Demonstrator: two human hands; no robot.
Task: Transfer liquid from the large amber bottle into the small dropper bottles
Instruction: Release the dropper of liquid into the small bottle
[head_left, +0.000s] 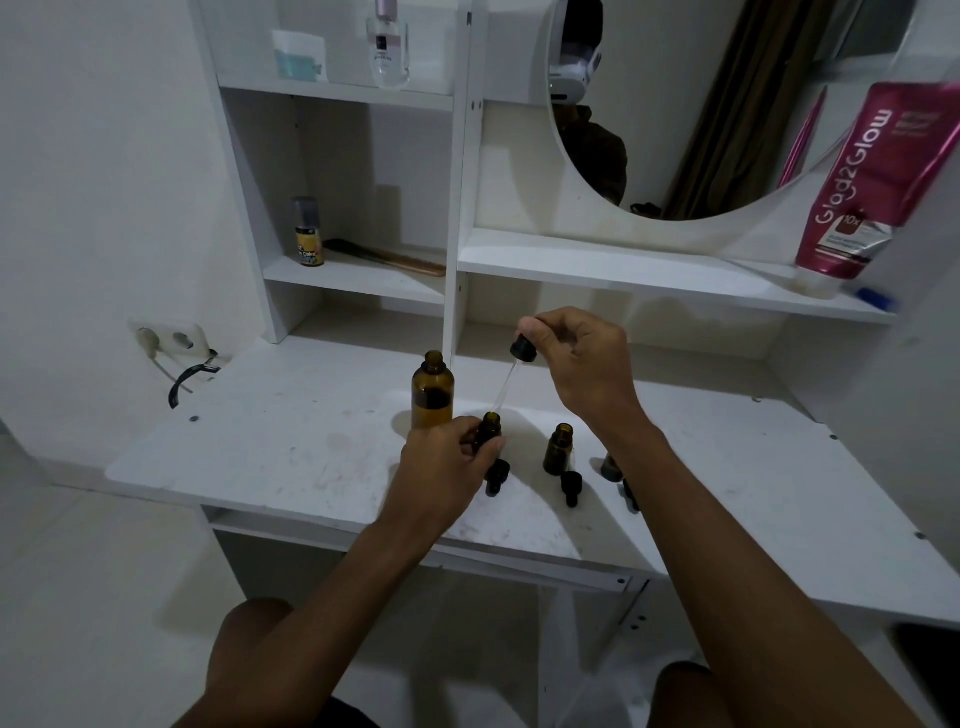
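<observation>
Two hands: dropper (511, 371) over small bottle (489, 428).

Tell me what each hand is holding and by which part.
The right hand pinches a dropper by its black rubber bulb. The left hand grips a small amber bottle around its body.

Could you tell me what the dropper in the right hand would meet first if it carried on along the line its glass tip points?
Probably the open mouth of the small bottle steadied by the left hand; the dropper in the right hand slants toward it, though depth is unclear.
</observation>
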